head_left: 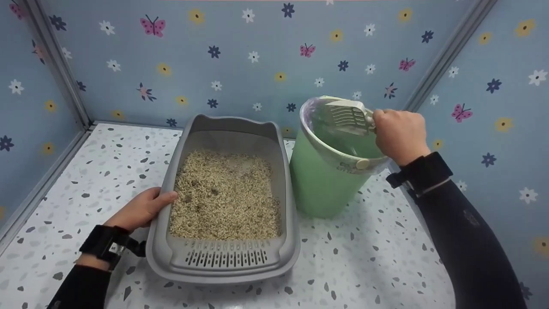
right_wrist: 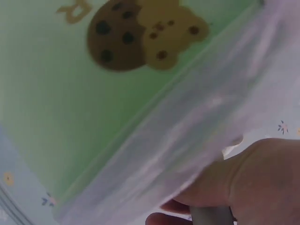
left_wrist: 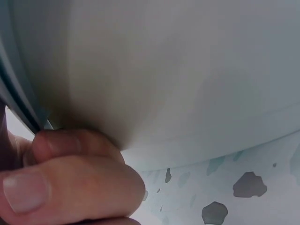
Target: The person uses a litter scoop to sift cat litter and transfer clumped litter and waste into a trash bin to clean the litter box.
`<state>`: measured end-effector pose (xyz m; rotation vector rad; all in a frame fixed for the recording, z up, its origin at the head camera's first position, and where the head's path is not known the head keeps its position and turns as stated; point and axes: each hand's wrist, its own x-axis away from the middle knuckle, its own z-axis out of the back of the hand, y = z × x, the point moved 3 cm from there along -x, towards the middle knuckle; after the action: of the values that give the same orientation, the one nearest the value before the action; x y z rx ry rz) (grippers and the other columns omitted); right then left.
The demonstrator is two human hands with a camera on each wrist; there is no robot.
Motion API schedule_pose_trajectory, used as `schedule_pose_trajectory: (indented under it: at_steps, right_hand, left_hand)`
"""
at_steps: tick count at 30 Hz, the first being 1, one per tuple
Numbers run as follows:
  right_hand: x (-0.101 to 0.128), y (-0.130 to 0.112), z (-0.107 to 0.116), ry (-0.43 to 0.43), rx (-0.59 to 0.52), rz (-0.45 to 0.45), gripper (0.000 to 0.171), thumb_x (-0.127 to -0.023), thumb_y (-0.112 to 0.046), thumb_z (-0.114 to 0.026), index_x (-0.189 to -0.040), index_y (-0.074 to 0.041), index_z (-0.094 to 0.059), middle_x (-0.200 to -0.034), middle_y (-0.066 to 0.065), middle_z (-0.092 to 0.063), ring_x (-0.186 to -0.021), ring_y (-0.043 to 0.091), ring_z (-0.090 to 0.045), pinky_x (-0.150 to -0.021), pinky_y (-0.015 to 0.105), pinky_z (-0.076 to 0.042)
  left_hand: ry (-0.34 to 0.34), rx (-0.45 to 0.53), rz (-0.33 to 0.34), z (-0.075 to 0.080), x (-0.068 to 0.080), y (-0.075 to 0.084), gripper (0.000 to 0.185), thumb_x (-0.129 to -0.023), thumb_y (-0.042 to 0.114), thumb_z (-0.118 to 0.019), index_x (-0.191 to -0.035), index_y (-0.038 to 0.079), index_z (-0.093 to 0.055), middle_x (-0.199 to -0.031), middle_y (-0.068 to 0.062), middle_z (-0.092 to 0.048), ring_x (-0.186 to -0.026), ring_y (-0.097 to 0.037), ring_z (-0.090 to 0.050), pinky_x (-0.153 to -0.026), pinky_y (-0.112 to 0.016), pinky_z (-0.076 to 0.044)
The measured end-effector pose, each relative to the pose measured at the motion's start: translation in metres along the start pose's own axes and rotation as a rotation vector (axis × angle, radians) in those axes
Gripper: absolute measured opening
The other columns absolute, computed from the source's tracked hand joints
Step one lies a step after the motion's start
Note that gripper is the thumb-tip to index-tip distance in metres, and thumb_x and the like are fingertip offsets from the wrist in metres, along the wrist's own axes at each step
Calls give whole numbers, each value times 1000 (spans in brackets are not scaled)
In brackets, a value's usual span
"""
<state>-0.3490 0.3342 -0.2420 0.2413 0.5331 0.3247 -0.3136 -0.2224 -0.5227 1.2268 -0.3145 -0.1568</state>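
I'm gripping the scoop (head_left: pixel 348 116) w/ my right hand (head_left: pixel 399 135) over the bin (head_left: pixel 326 180); left hand (head_left: pixel 143 208) fingers are curling on the tray (head_left: pixel 159 240) rim.

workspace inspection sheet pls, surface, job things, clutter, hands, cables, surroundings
surface: white speckled tabletop.
job's things: grey litter tray filled with pale litter; green bin with a clear liner beside it; white slotted scoop over the bin mouth.
clutter: nothing seen.
grippers: left hand grips the tray's left rim; right hand grips the scoop's handle.
cables: nothing seen; black wrist straps only.
surroundings: blue walls with flowers and butterflies.
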Motion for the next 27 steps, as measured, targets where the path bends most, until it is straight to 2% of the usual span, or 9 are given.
schedule_pose_trajectory:
  at_steps: [3, 7, 11, 14, 17, 19, 23, 27]
  right_hand:
    - [2, -1, 10, 3, -81, -71, 5, -93, 1, -68, -89, 1, -69, -72, 15, -66, -55, 34, -54, -46, 55, -46]
    - [5, -14, 29, 40, -205, -112, 16, -101, -15, -77, -105, 0, -79, -85, 18, -76, -64, 38, -65, -52, 59, -53]
    - [5, -46, 46, 90, -296, -63, 24, -100, -21, -84, -113, -1, -81, -90, 17, -79, -66, 35, -66, -55, 55, -55]
    - [6, -76, 50, 82, -348, 13, 24, -99, -20, -85, -112, 0, -81, -91, 15, -79, -64, 30, -64, -55, 50, -55]
    - [5, -104, 45, 4, -378, 81, 24, -100, -21, -85, -110, 0, -80, -92, 13, -79, -67, 29, -65, -60, 48, -57]
    - [4, -119, 37, -80, -381, 104, 24, -101, -24, -84, -109, -2, -79, -92, 11, -78, -72, 30, -69, -66, 50, -61]
    - [2, -146, 20, -229, -335, 128, 21, -103, -29, -81, -103, -8, -76, -87, 7, -74, -77, 31, -72, -70, 54, -63]
    - [2, -164, 5, -264, -267, 182, 17, -100, -22, -77, -94, -7, -69, -78, 8, -67, -73, 35, -71, -66, 59, -62]
  left_hand:
    - [-1, -8, 0, 0, 0, 1, 51, -116, 49, -53, -124, -1, -52, -86, -3, -55, -62, -9, -49, -52, -26, -47]
    - [1, -18, 1, 0, 0, 2, 53, -116, 50, -54, -125, -2, -52, -88, -4, -56, -65, -10, -52, -55, -28, -51]
    - [6, -22, 2, 0, 1, 2, 56, -116, 51, -54, -127, -3, -52, -91, -5, -58, -68, -13, -57, -59, -30, -54]
    - [7, -26, 6, 1, 1, 1, 58, -115, 53, -54, -127, -3, -51, -88, -4, -55, -65, -11, -51, -56, -28, -50]
    - [10, -27, 5, 1, 1, 0, 59, -115, 53, -54, -129, -5, -51, -87, -3, -54, -63, -10, -49, -55, -27, -48]
    - [11, -30, 2, 1, 1, 0, 61, -115, 53, -54, -130, -5, -51, -88, -4, -55, -64, -10, -50, -56, -27, -49]
    - [15, -37, -6, 0, 1, 0, 60, -115, 53, -55, -129, -5, -53, -90, -5, -57, -66, -11, -53, -57, -29, -52]
    - [21, -41, -6, 1, 0, 0, 56, -115, 52, -55, -125, -3, -53, -88, -4, -56, -64, -11, -51, -56, -28, -51]
